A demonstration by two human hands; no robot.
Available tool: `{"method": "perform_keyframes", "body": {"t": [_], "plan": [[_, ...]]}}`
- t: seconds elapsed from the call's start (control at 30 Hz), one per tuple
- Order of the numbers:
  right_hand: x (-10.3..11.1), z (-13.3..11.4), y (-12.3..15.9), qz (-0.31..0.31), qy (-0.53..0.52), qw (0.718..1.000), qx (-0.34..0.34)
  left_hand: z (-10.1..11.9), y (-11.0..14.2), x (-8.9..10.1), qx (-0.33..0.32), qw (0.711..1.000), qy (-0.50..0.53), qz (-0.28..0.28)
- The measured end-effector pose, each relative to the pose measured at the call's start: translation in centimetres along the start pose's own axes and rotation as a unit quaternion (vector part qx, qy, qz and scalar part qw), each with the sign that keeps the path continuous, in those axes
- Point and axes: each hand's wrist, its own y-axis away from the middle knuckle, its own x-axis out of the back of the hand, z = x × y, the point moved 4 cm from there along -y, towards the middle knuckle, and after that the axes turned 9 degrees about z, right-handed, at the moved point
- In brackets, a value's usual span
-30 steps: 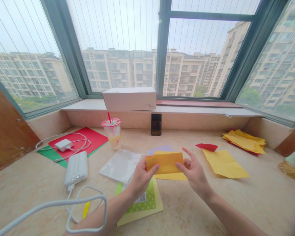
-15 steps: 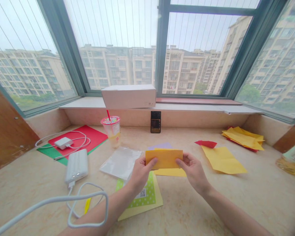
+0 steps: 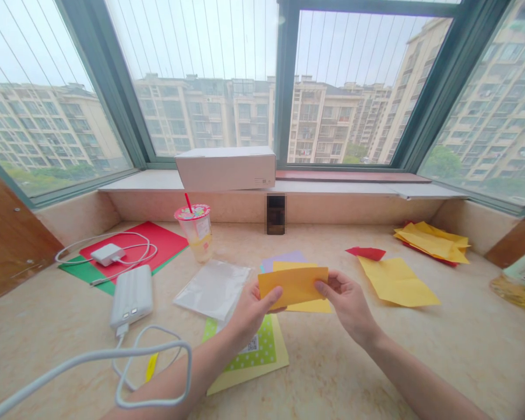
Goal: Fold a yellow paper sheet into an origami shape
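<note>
A folded strip of orange-yellow paper (image 3: pixel 295 286) is held up between my two hands over the counter. My left hand (image 3: pixel 254 303) pinches its left end, thumb on the near face and fingers behind. At the right end, my right hand (image 3: pixel 342 296) grips it with the thumb in front. Beneath the strip lie a flat yellow sheet (image 3: pixel 310 306) and a lilac sheet (image 3: pixel 289 258), both partly covered. Below my left wrist rests a green polka-dot packet (image 3: pixel 262 347) on pale yellow paper, and a clear plastic sleeve (image 3: pixel 212 289) lies to its upper left.
A drink cup (image 3: pixel 195 233) with a red straw, a white power bank (image 3: pixel 132 296) with looping cable and red paper (image 3: pixel 144 245) occupy the left. Yellow paper (image 3: pixel 398 283), a stack of folded yellow pieces (image 3: pixel 433 242) and a bottle (image 3: pixel 522 283) are at right. A phone (image 3: pixel 275 214) leans behind.
The folded strip has tilted, its right end now slightly higher, and more of the yellow sheet shows behind it. Both hands keep their hold. The view has shifted slightly.
</note>
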Motion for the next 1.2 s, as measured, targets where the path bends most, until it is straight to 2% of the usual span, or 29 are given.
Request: {"method": "perform_keyframes", "body": {"t": [0.17, 0.23, 0.37, 0.53, 0.63, 0.73, 1.07, 1.2], "plan": [[0.4, -0.2, 0.0, 0.001, 0.013, 1.000, 0.007, -1.3, 0.5, -0.3, 0.071, 0.993, -0.038, -0.081], [0.5, -0.2, 0.0, 0.007, 0.004, 1.000, 0.007, -1.6, 0.5, -0.3, 0.069, 0.994, -0.037, -0.083], [0.5, -0.1, 0.0, 0.008, -0.011, 1.000, 0.012, -1.6, 0.2, -0.3, 0.054, 0.997, -0.018, -0.050], [-0.4, -0.1, 0.6, -0.067, -0.005, 0.998, -0.004, -1.4, 0.2, -0.4, 0.029, 0.999, -0.014, -0.023], [-1.2, -0.1, 1.2, -0.126, 0.008, 0.992, -0.028, -1.6, 0.4, -0.6, 0.023, 0.999, -0.018, -0.040], [-1.7, -0.1, 1.6, -0.157, -0.006, 0.986, -0.046, -1.9, 0.5, -0.8, 0.022, 0.998, -0.019, -0.057], [-1.4, 0.4, 1.3, -0.110, -0.031, 0.992, -0.046, -1.8, 1.0, -0.8, 0.016, 0.994, -0.032, -0.102], [-0.8, 0.9, 0.9, -0.114, -0.033, 0.991, -0.067, -1.4, 1.2, -0.7, 0.011, 0.988, 0.033, -0.150]]}}
